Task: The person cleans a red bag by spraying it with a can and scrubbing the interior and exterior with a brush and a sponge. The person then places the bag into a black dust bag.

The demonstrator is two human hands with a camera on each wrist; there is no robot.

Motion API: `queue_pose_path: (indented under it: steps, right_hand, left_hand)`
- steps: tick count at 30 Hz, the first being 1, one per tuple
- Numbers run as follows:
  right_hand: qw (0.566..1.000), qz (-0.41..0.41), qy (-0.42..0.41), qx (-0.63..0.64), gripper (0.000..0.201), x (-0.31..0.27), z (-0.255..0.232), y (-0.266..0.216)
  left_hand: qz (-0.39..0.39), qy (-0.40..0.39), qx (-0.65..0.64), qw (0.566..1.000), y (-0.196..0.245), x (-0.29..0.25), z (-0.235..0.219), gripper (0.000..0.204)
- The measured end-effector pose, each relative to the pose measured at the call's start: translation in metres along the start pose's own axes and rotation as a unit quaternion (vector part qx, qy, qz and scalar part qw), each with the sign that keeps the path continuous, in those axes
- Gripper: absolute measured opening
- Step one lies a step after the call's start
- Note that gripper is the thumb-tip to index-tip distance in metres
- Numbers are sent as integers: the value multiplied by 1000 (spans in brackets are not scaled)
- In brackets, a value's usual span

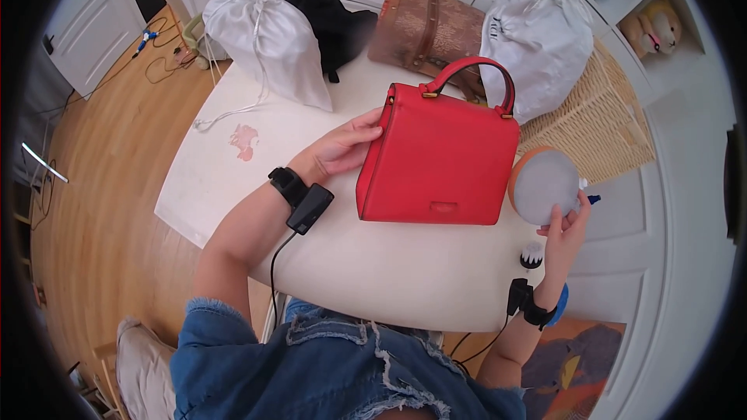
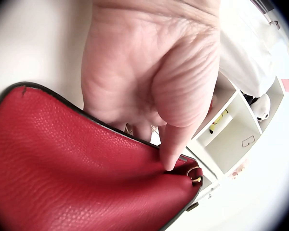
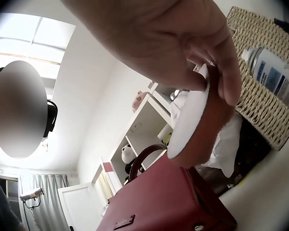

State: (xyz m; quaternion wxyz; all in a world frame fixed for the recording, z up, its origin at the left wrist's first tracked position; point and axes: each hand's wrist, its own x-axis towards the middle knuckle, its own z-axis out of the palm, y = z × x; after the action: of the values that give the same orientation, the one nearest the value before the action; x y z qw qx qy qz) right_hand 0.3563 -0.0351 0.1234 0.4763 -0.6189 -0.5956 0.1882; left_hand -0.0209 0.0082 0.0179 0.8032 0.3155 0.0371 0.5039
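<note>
A red handbag (image 1: 440, 167) with a single top handle stands upright on the white table. My left hand (image 1: 346, 144) grips its left side edge; in the left wrist view the thumb (image 2: 172, 149) presses into the side panel while the other fingers go behind the bag. To the right of the bag, my right hand (image 1: 568, 237) holds a round sponge pad (image 1: 548, 188) with a pale grey face and an orange-brown edge. The right wrist view shows the thumb and fingers pinching the pad's rim (image 3: 207, 130), close beside the handbag (image 3: 156, 195).
A small brush (image 1: 531, 255) with white bristles stands near the right wrist. Behind the handbag lie a white drawstring bag (image 1: 268, 43), a black cloth bag (image 1: 338, 31), a brown patterned bag (image 1: 432, 27) and another white bag (image 1: 537, 50). A wicker basket (image 1: 611, 120) and spray can (image 3: 274, 74) are at right.
</note>
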Motion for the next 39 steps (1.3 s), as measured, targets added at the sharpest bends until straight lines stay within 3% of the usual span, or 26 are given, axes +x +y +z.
queue_pose_path:
  steps: [7, 9, 11, 13, 14, 16, 17, 19, 23, 25, 28, 32, 34, 39]
  right_hand:
    - [999, 24, -13, -36, 50, -8, -3, 23]
    - [995, 50, -84, -10, 50, -10, 1, 33]
    - [993, 55, -103, -26, 50, -13, 3, 30]
    - [967, 42, -146, -205, 46, -12, 5, 36]
    - [967, 42, -146, -205, 46, -14, 7, 36]
    - [904, -127, -46, -406, 43, -22, 13, 34]
    - [904, -126, -46, -406, 43, -24, 16, 25]
    - [928, -180, -51, -323, 43, -25, 25, 4]
    - [962, -178, -112, -175, 47, -23, 51, -9]
    - [969, -124, -211, -31, 54, -22, 66, -13]
    - [973, -66, -221, -7, 59, -27, 81, -21]
    - [975, -77, -205, 42, 58, -24, 89, -16]
    - [969, -115, -193, 104, 45, -19, 92, -3]
    - [967, -87, -189, 149, 39, -9, 92, 17]
  left_hand:
    - [14, 13, 7, 1000, 0, 1, 0, 57]
    - [16, 13, 8, 1000, -1, 1, -1, 56]
    - [12, 15, 7, 1000, 0, 1, -2, 55]
    - [13, 16, 9, 1000, -1, 1, -3, 54]
    - [14, 18, 11, 1000, -1, 1, -3, 54]
    - [15, 17, 10, 1000, -1, 1, -3, 54]
    - [15, 17, 8, 1000, -1, 2, -3, 54]
    - [14, 12, 10, 1000, -2, 2, -4, 54]
    - [0, 1, -3, 1000, -1, 1, -2, 59]
    - [-4, -1, 12, 1000, -1, -1, -2, 62]
    - [-1, -2, 34, 999, -2, -3, 2, 69]
    - [-30, -1, 72, 997, -7, -6, 4, 82]
    - [-44, 1, 81, 996, -10, -6, 10, 86]
    - [-48, 7, 119, 992, -7, 0, 44, 90]
